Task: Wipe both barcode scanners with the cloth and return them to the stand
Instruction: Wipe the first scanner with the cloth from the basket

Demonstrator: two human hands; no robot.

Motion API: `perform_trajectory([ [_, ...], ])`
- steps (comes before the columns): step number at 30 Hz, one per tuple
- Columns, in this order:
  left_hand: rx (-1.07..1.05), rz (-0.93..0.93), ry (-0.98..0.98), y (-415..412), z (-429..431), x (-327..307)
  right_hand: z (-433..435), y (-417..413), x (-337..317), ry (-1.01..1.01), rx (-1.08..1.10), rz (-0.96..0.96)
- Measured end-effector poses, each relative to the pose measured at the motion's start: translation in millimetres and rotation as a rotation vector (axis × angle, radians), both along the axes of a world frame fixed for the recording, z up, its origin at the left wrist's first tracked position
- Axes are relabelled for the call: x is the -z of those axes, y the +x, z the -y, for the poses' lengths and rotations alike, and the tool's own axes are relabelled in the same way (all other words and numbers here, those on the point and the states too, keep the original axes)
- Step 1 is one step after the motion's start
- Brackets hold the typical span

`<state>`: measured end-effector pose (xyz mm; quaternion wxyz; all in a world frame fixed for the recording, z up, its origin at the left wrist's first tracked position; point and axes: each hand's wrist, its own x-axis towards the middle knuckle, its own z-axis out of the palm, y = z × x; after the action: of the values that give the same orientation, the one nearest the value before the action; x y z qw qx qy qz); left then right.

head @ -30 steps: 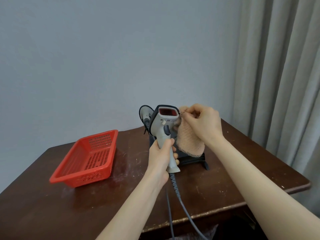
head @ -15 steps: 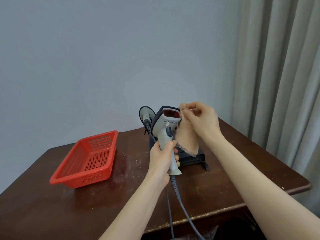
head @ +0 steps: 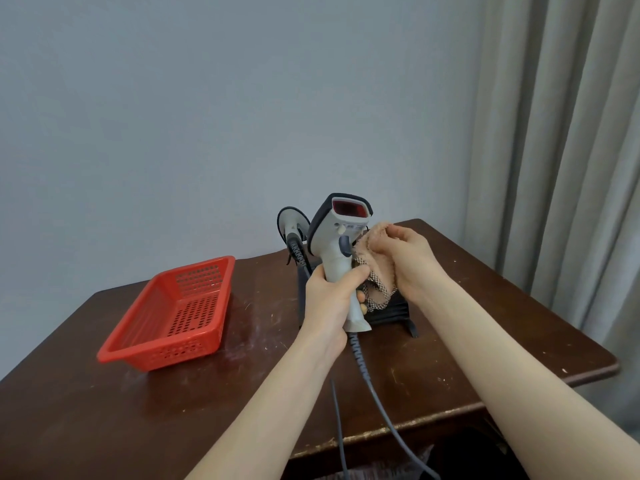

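The stand (head: 398, 313) is mostly hidden behind the cloth (head: 375, 259) and a white scanner (head: 337, 247), gripped upright in the left hand (head: 329, 299) above the desk (head: 485, 323). The cloth is bunched against its trigger side in the right hand (head: 410, 261). A second scanner (head: 292, 225) is partly seen at the stand's left end; the cable (head: 377, 400) is cut off below. A basket (head: 145, 355) is set left.

Smooth plastic scanner (head: 331, 249), textured cloth (head: 376, 262)

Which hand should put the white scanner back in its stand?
Probably the left hand: it grips the scanner by its handle, close to the stand. The right hand holds the cloth.
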<state>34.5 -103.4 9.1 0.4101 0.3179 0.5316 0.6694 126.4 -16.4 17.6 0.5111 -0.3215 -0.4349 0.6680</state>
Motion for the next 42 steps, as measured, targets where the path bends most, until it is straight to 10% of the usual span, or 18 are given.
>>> perform_trajectory([
  [8, -0.007, -0.071, -0.007, -18, -5, -4, 4, 15, -4, 0.432, 0.170, 0.539],
  [15, 0.010, -0.082, 0.023, -22, -7, -6, 17, 15, -16, 0.474, -0.395, 0.741],
  [32, 0.008, -0.080, -0.037, -35, -1, 4, 12, 17, -22, 0.377, -0.258, 0.663],
  [38, 0.044, -0.047, -0.075, -35, 5, 15, 4, 16, -28, 0.381, 0.367, 0.524],
  [42, 0.067, -0.017, -0.083, -28, 5, 21, 19, 6, -37, 0.633, 0.267, 0.561],
])
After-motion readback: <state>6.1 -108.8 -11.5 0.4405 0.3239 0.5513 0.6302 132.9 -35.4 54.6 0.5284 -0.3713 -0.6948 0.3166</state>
